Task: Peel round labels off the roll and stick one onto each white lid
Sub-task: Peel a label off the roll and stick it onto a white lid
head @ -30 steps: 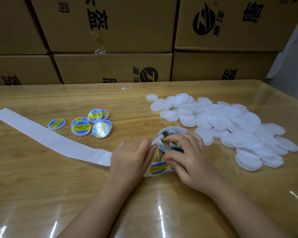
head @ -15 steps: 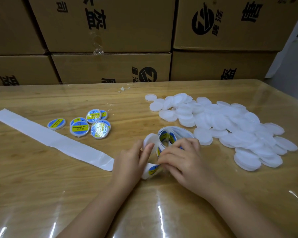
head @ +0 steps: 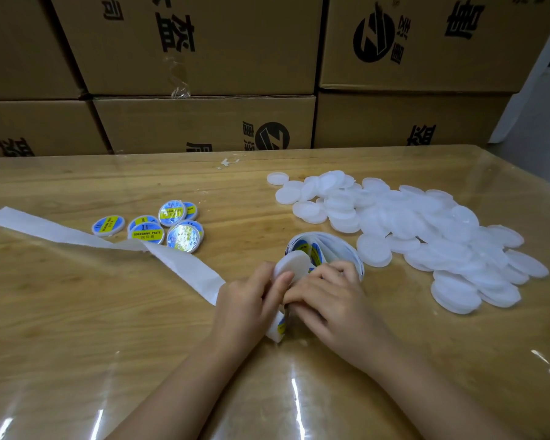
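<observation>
One white lid (head: 291,265) pinched in left hand (head: 245,308), right hand (head: 332,301) curled on label roll (head: 329,247) (lid pile (head: 426,223) toward right edge)

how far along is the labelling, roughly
Early. Done: a small cluster of labelled lids, with empty backing strip trailing left. In hand: the left hand holds one white lid while the right hand works at the label roll. Left: the big pile of plain lids.
</observation>
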### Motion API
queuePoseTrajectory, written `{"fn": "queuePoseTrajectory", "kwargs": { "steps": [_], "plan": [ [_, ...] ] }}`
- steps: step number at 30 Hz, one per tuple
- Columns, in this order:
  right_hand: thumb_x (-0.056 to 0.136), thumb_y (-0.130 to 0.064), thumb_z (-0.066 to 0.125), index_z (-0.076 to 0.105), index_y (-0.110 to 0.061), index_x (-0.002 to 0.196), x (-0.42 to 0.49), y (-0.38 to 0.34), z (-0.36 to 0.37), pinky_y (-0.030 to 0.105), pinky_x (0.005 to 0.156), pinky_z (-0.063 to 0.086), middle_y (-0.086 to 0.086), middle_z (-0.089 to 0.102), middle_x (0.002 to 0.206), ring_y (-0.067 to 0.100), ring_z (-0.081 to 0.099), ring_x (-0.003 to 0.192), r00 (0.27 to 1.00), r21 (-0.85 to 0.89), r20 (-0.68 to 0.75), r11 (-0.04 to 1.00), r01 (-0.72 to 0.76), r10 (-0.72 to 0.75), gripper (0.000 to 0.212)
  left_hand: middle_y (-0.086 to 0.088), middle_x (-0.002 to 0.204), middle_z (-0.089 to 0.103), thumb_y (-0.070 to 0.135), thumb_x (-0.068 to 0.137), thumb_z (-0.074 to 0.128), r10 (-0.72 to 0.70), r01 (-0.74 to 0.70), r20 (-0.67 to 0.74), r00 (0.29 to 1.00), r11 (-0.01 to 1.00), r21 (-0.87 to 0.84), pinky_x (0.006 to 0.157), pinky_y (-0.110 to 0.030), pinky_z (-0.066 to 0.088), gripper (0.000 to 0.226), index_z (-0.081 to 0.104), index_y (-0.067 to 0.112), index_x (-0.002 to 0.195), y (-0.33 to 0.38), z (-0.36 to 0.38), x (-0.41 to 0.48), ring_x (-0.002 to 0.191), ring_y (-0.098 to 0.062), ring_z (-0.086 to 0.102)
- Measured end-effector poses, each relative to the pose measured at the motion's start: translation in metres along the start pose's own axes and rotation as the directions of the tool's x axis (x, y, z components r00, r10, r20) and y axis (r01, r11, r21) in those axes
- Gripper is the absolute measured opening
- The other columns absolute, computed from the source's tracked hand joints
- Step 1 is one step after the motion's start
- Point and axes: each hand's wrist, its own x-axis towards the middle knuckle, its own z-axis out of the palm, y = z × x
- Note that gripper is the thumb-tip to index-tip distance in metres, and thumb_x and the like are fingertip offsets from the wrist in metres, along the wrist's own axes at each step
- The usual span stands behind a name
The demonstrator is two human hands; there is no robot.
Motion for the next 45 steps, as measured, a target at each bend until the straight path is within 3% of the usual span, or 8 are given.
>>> {"fn": "queuePoseTrajectory", "kwargs": {
  "steps": [11, 15, 22, 25, 30, 38, 42, 45],
  "plan": [
    [0.089, -0.014, 0.057, 0.069, -0.014, 0.090, 0.000, -0.006, 0.005, 0.028, 0.078, 0.041, -0.007, 0.066, 0.085, 0.013, 0.055, 0.078, 1.000, 0.231, 0.004, 0.973, 0.015, -0.016, 0.011, -0.008, 0.047, 0.052, 0.051, 0.085, 0.037, -0.066, 0.065, -0.012, 0.998, 0.997, -0.046, 0.044, -0.041, 0.044, 0.056, 0.059, 0.000, 0.079, 0.000, 0.002, -0.001, 0.046, -0.032, 0.050],
    [0.088, -0.007, 0.053, 0.070, -0.020, 0.104, 0.000, -0.006, 0.002, 0.025, 0.077, 0.037, -0.004, 0.064, 0.089, 0.017, 0.054, 0.078, 0.992, 0.214, 0.079, 0.973, 0.083, -0.102, 0.027, -0.006, 0.047, 0.051, 0.052, 0.084, 0.037, -0.083, 0.082, -0.031, 0.996, 0.996, -0.041, 0.044, -0.040, 0.043, 0.055, 0.058, 0.002, 0.077, 0.000, 0.002, 0.000, 0.045, -0.031, 0.051],
    [0.089, -0.017, 0.064, 0.073, -0.015, 0.085, 0.001, -0.006, -0.003, 0.031, 0.070, 0.043, -0.002, 0.062, 0.087, 0.015, 0.056, 0.076, 0.997, 0.247, 0.008, 0.966, 0.079, -0.083, 0.009, 0.010, 0.042, 0.038, 0.054, 0.086, 0.036, -0.110, 0.109, -0.066, 0.992, 0.994, -0.020, 0.046, -0.030, 0.033, 0.049, 0.053, 0.010, 0.073, -0.012, 0.002, 0.001, 0.053, -0.019, 0.048],
    [0.087, -0.016, 0.068, 0.073, -0.016, 0.087, 0.001, -0.003, -0.003, 0.029, 0.072, 0.041, -0.003, 0.062, 0.088, 0.014, 0.057, 0.078, 0.996, 0.205, 0.003, 0.975, 0.082, -0.085, 0.005, 0.011, 0.044, 0.036, 0.053, 0.087, 0.037, -0.112, 0.110, -0.082, 0.990, 0.994, -0.027, 0.047, -0.029, 0.033, 0.047, 0.051, 0.011, 0.072, -0.015, 0.003, 0.002, 0.055, -0.017, 0.048],
    [0.085, -0.006, 0.067, 0.072, -0.017, 0.105, 0.000, 0.001, -0.001, 0.029, 0.072, 0.041, -0.001, 0.061, 0.088, 0.013, 0.056, 0.080, 0.990, 0.126, 0.032, 0.983, 0.135, -0.141, 0.023, 0.012, 0.043, 0.037, 0.054, 0.086, 0.038, -0.107, 0.106, -0.065, 0.992, 0.994, -0.020, 0.048, -0.026, 0.033, 0.044, 0.054, 0.014, 0.075, -0.015, 0.005, 0.001, 0.056, -0.014, 0.049],
    [0.082, -0.009, 0.065, 0.073, -0.019, 0.089, -0.002, 0.004, 0.000, 0.032, 0.070, 0.041, 0.001, 0.059, 0.088, 0.015, 0.050, 0.077, 0.982, 0.027, 0.080, 0.985, 0.170, -0.171, 0.015, 0.012, 0.040, 0.033, 0.056, 0.085, 0.037, -0.114, 0.113, -0.060, 0.992, 0.993, -0.022, 0.045, -0.022, 0.029, 0.034, 0.041, 0.026, 0.070, -0.015, 0.004, 0.001, 0.046, -0.008, 0.042],
    [0.082, -0.009, 0.068, 0.074, -0.019, 0.085, -0.003, 0.002, 0.000, 0.030, 0.073, 0.042, 0.003, 0.063, 0.095, 0.017, 0.052, 0.081, 0.985, 0.017, -0.017, 0.985, 0.171, -0.170, 0.012, 0.008, 0.044, 0.039, 0.058, 0.085, 0.033, -0.141, 0.140, -0.064, 0.988, 0.990, -0.021, 0.047, -0.028, 0.032, 0.041, 0.045, 0.022, 0.070, -0.017, 0.004, 0.001, 0.052, -0.013, 0.045],
    [0.086, -0.009, 0.066, 0.075, -0.015, 0.086, -0.004, 0.002, 0.000, 0.030, 0.076, 0.045, 0.003, 0.067, 0.094, 0.020, 0.055, 0.084, 0.973, -0.003, -0.152, 0.985, 0.172, -0.171, 0.011, 0.008, 0.047, 0.045, 0.059, 0.086, 0.029, -0.190, 0.187, -0.085, 0.978, 0.981, -0.043, 0.044, -0.027, 0.029, 0.033, 0.038, 0.032, 0.070, -0.018, 0.001, 0.002, 0.049, -0.011, 0.045]
  ]
}}
